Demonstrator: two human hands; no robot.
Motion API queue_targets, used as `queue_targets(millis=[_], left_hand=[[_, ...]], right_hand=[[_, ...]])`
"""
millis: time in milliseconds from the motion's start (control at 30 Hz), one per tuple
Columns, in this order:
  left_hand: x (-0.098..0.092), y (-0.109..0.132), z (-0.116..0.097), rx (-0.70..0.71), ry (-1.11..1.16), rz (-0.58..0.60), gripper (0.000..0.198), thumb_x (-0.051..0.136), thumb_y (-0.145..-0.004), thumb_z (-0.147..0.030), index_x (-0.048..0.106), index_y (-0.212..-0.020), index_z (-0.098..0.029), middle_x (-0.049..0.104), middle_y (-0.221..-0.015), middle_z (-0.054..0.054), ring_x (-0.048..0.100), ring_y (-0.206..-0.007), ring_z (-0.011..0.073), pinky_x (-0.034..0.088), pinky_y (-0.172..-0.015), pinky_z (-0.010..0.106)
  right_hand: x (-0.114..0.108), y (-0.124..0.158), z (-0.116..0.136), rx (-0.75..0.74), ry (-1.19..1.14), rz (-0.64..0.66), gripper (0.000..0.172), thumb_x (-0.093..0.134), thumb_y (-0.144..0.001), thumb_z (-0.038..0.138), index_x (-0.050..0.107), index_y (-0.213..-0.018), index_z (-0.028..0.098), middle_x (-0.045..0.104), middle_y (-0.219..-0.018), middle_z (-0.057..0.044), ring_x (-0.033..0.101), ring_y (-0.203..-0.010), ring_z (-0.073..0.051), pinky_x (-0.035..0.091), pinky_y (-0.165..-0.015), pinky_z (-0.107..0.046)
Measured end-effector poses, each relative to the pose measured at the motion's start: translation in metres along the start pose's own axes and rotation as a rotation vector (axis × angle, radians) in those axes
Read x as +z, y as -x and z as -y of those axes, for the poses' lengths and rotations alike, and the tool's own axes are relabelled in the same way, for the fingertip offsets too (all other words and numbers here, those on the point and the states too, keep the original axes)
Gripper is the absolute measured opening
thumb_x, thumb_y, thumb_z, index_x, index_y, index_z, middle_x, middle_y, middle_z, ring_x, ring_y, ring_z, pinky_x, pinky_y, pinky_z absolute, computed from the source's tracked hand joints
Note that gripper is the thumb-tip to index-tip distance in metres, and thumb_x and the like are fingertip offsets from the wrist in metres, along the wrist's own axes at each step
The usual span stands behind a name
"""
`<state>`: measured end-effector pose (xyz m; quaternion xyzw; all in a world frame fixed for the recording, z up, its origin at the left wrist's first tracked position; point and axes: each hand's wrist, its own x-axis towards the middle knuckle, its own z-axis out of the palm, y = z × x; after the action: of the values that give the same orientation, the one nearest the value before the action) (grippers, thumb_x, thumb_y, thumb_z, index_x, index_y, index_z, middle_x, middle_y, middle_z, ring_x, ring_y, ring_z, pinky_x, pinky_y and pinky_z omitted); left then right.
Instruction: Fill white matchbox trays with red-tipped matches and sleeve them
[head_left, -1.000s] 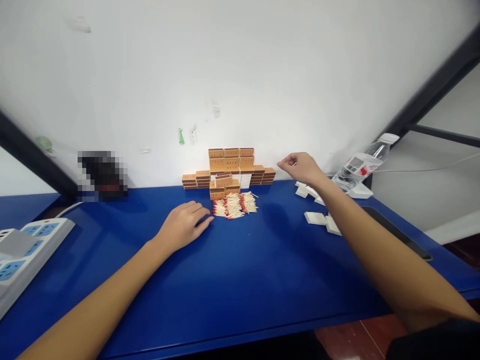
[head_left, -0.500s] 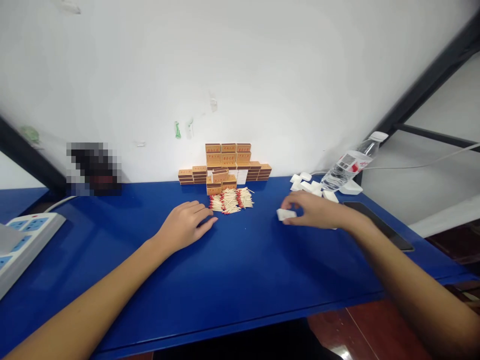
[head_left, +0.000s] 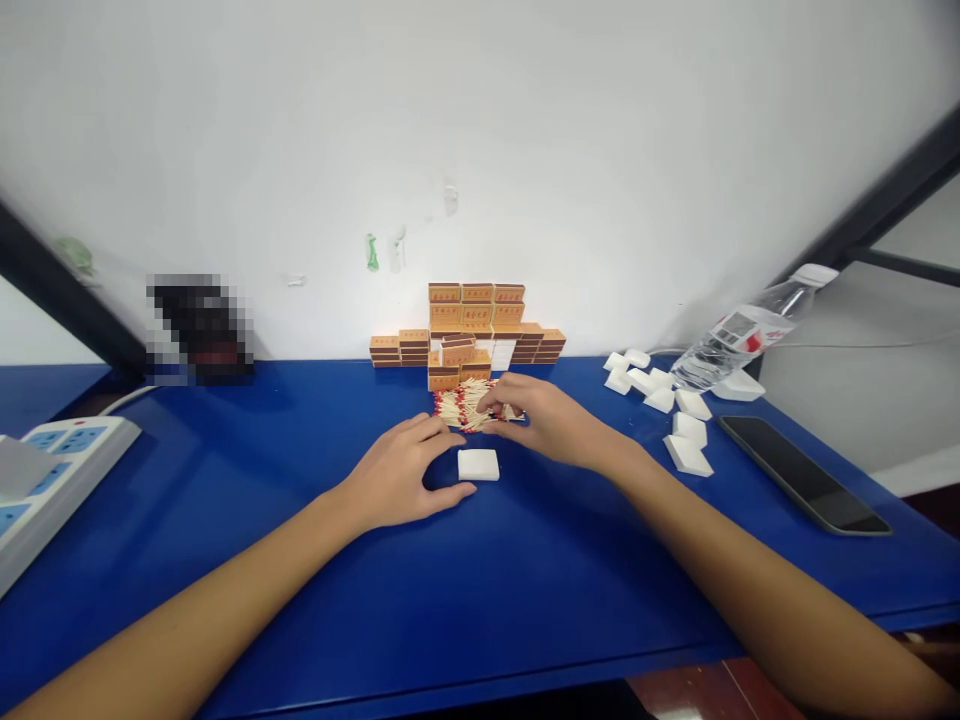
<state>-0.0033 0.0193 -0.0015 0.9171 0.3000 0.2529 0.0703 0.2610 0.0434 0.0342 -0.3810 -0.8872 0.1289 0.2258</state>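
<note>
A white matchbox tray (head_left: 478,465) lies on the blue table. My left hand (head_left: 405,470) rests just left of it, thumb and forefinger spread around its left end, holding nothing. Behind the tray is a pile of red-tipped matches (head_left: 452,408), partly hidden by my right hand (head_left: 544,415). My right fingers reach down into the pile, with forefinger and thumb apart over the matches; none are visibly lifted. Beyond the pile, brown and yellow matchboxes (head_left: 476,315) are stacked against the wall, with a few more boxes (head_left: 442,376) in front.
Several loose white trays (head_left: 689,455) are scattered to the right, near a tilted plastic bottle (head_left: 739,335) and a dark phone (head_left: 802,475). A white power strip (head_left: 67,480) sits at the left. A pixelated dark object (head_left: 202,330) stands by the wall.
My right hand has brought the white tray leftwards, let it go, and moved onto the matches. My left hand has shifted to the tray's side. The view has turned slightly.
</note>
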Motion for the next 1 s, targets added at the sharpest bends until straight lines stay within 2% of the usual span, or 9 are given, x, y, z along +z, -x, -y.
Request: queue_targets(millis=[167, 333, 667, 833, 1000], left_hand=[[0.004, -0.001, 0.0, -0.005, 0.055, -0.007, 0.023, 0.072, -0.097, -0.04, 0.072, -0.109, -0.021, 0.073, -0.107, 0.007, 0.066, -0.094, 0.0241, 0.058, -0.088, 0.044], [0.003, -0.001, 0.001, 0.004, 0.062, -0.029, 0.022, 0.073, -0.096, -0.039, 0.072, -0.107, -0.02, 0.073, -0.104, 0.007, 0.065, -0.091, 0.0234, 0.058, -0.084, 0.043], [0.004, 0.001, 0.004, -0.013, 0.039, -0.054, 0.023, 0.073, -0.096, -0.042, 0.071, -0.109, -0.023, 0.073, -0.101, 0.007, 0.066, -0.089, 0.0242, 0.06, -0.083, 0.045], [0.006, 0.001, 0.008, -0.018, 0.045, -0.062, 0.022, 0.072, -0.097, -0.043, 0.069, -0.109, -0.025, 0.072, -0.1, 0.006, 0.066, -0.089, 0.0242, 0.06, -0.08, 0.044], [0.007, 0.0, 0.011, -0.008, 0.025, -0.083, 0.019, 0.072, -0.097, -0.043, 0.069, -0.107, -0.027, 0.073, -0.1, 0.006, 0.068, -0.089, 0.0252, 0.061, -0.078, 0.043]], right_hand=[[0.016, 0.003, -0.008, -0.022, 0.073, 0.052, 0.013, 0.066, -0.102, 0.021, 0.072, -0.113, 0.022, 0.064, -0.109, -0.009, 0.061, -0.105, -0.024, 0.051, -0.092, -0.038], [0.02, 0.003, -0.01, 0.017, 0.08, 0.057, 0.008, 0.063, -0.104, 0.024, 0.071, -0.106, 0.021, 0.063, -0.107, -0.009, 0.061, -0.1, -0.023, 0.051, -0.088, -0.037], [0.01, 0.017, -0.03, 0.077, 0.025, 0.079, 0.011, 0.064, -0.103, 0.027, 0.068, -0.112, 0.023, 0.064, -0.112, -0.009, 0.063, -0.101, -0.024, 0.052, -0.09, -0.038], [0.009, 0.017, -0.028, 0.113, 0.019, 0.097, 0.011, 0.062, -0.104, 0.031, 0.068, -0.101, 0.022, 0.065, -0.107, -0.008, 0.062, -0.095, -0.023, 0.051, -0.083, -0.037], [0.011, 0.017, -0.025, 0.128, 0.03, 0.129, 0.011, 0.061, -0.105, 0.031, 0.065, -0.099, 0.023, 0.067, -0.107, -0.008, 0.063, -0.096, -0.024, 0.051, -0.083, -0.037]])
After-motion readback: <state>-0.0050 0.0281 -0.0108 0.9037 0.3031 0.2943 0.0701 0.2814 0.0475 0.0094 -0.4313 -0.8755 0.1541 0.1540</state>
